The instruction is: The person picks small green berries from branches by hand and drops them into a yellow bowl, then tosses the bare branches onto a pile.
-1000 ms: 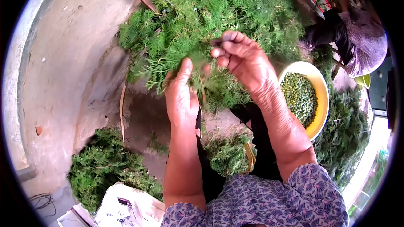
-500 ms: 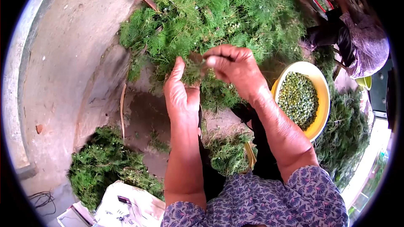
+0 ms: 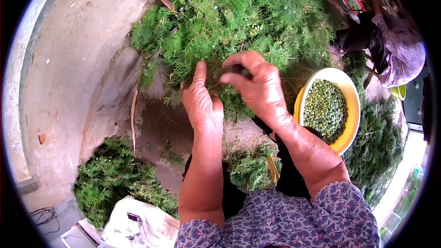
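1. Left hand [image 3: 202,101] is closed around a cypress sprig [image 3: 215,85] at the near edge of the big pile of green sprigs [image 3: 239,14] at 12 o'clock. The thumb points up and the fingers are buried in the foliage. Looks like it's steadying the sprig.
2. Right hand [image 3: 257,87] is curled over the same sprig, with the fingertips pinched together on its tip.
3. The yellow bowl [image 3: 345,78] of small green berries [image 3: 326,110] sits at 3 o'clock, just beside the right forearm, probably so it's an easy reach.
4. A smaller heap of sprigs [image 3: 115,179] lies on the concrete floor [image 3: 69,87] at 8 o'clock, well apart from the pile.
5. Hard to tell what the right fingertips actually pinch, just a dark blur. Another person [image 3: 404,50] at 2 o'clock is cut off by the frame edge.
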`<move>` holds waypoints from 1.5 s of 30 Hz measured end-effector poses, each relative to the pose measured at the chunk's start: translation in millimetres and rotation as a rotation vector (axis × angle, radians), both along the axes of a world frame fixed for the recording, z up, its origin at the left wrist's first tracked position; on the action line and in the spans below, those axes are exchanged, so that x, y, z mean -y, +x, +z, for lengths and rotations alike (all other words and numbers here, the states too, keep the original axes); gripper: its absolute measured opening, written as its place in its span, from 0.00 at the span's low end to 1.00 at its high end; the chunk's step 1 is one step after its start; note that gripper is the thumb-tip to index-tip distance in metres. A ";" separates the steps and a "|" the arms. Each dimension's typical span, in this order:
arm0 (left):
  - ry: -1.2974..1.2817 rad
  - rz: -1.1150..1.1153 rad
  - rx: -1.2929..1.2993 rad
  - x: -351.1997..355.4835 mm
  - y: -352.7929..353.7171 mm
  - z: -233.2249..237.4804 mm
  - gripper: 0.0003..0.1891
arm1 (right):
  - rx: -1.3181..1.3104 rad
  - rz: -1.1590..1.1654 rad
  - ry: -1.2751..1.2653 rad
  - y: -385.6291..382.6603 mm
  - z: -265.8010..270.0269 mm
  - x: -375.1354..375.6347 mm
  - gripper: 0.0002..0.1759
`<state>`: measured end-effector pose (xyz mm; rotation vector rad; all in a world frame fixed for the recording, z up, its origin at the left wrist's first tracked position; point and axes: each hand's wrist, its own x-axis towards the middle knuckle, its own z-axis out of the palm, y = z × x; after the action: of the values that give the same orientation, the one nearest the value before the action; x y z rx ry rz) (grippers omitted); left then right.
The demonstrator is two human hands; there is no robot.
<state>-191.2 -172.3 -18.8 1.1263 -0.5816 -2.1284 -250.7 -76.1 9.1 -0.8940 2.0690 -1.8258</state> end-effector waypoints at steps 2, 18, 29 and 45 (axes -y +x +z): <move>-0.013 0.007 -0.039 -4.1 -2.1 2.2 0.16 | -0.131 0.016 0.066 2.1 -6.7 6.6 0.16; -0.063 -0.138 -0.090 -4.9 1.2 5.6 0.34 | -0.026 -0.012 0.084 -2.4 -1.4 7.5 0.08; -0.089 -0.080 0.012 0.3 0.4 5.2 0.43 | 1.103 0.249 -0.466 -22.7 -6.6 -3.8 0.08; -0.047 -0.161 -0.142 2.4 4.3 5.2 0.11 | 0.877 -0.424 -0.287 -102.1 -35.7 -162.7 0.08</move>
<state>-186.8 -174.7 -13.6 0.9213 -0.6714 -2.2967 -352.8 86.6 -26.6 0.3353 1.4960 -2.1863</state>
